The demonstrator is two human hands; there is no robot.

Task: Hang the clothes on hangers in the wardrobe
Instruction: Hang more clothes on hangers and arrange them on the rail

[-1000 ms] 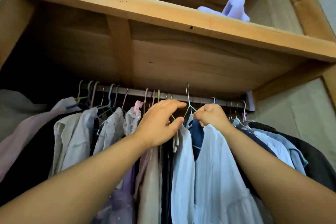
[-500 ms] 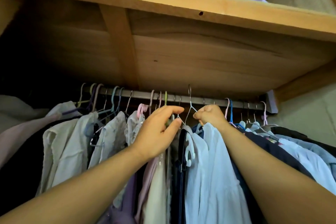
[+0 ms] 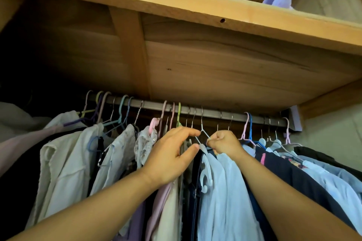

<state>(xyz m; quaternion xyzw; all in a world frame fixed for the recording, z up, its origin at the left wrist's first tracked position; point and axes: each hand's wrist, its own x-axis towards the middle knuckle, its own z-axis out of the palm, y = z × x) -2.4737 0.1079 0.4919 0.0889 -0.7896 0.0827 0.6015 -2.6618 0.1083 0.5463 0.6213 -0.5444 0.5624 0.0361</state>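
pale blue shirt (image 3: 221, 191) hangs at mid-rail on a white wire hanger (image 3: 202, 133), hook over the metal rail (image 3: 211, 113), packed between a dark garment on its left and navy clothes on its right. right hand (image 3: 225, 144) is a closed fist, pinched on the hanger's right shoulder wire at the collar. left hand (image 3: 172, 154) is half open, thumb and forefinger apart, bracketing the hanger neck; cannot tell if they touch the wire.

judged step: seating or straightening the hanger; close to done for this item.

risks:
- hook sits among several thin wire hooks; a sideways tug could snag a neighbour and lift it off the rail.
- collar slipping off the thin wire if the fist lets go unevenly.
- white plastic hanger (image 3: 205, 170) just left, below the hands, may catch the shirt's front.
- tight packing could crease the shirt.
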